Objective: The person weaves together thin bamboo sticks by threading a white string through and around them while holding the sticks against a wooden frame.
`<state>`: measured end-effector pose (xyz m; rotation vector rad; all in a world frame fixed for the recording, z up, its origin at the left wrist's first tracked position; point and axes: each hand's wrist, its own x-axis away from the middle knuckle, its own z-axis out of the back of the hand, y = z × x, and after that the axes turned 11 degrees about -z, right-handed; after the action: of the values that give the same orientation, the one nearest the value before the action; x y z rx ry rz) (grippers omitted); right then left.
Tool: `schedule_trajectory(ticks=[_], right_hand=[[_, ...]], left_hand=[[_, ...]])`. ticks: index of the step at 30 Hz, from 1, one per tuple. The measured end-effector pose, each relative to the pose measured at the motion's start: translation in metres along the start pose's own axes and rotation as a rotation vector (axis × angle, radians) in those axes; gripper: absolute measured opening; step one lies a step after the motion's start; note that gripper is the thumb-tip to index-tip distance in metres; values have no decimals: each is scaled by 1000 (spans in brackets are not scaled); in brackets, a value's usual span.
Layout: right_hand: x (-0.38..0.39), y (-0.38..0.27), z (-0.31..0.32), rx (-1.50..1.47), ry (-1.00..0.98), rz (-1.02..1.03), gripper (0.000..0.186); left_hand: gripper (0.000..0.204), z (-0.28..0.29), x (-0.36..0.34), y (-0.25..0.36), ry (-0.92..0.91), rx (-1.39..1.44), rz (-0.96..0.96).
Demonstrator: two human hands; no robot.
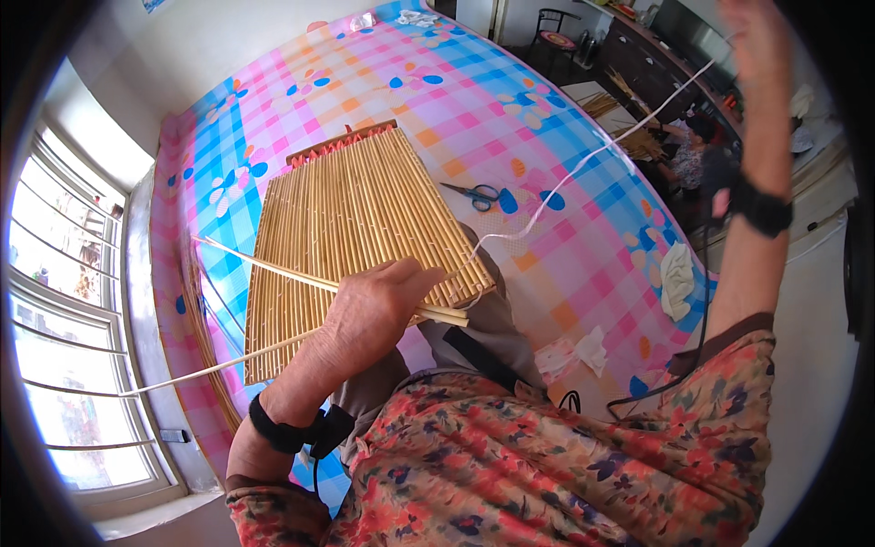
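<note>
A flat mat of golden reed stalks (337,201), bound with pale stitches, rests across my lap. Red material and a wooden strip show along its far edge. My left hand (372,303) is closed over the mat's near right part, gripping a pair of loose reed stalks (273,267) that slant across it. From the mat's right edge a white cord (583,164) stretches up toward my raised right hand (755,41). That hand is blurred and cut by the upper edge, so its fingers and hold on the cord are unclear. Another pale strand (210,368) runs leftward from beneath my left wrist.
Scissors (476,195) lie on the checked, flowered bed cover (492,100) beyond the mat. Crumpled white cloth (676,281) and tissue (591,352) sit to the right. A barred window (82,365) is on the left. Another person (691,150) is low at far right, near more stalks.
</note>
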<state>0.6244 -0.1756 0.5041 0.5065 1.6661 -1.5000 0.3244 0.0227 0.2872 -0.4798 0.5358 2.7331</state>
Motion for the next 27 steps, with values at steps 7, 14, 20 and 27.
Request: schedule_trajectory(ticks=[7, 14, 20, 27], right_hand=[[187, 59, -82, 35, -1154, -764, 27], [227, 71, -94, 65, -1340, -803, 20], [215, 75, -82, -30, -1080, -715, 10], [181, 44, -71, 416, -681, 381, 16]], left_hand=[[30, 1, 2, 5, 17, -3, 61], [32, 4, 0, 6, 6, -49, 86], [29, 1, -3, 6, 8, -26, 78], [29, -3, -9, 6, -16, -17, 77]])
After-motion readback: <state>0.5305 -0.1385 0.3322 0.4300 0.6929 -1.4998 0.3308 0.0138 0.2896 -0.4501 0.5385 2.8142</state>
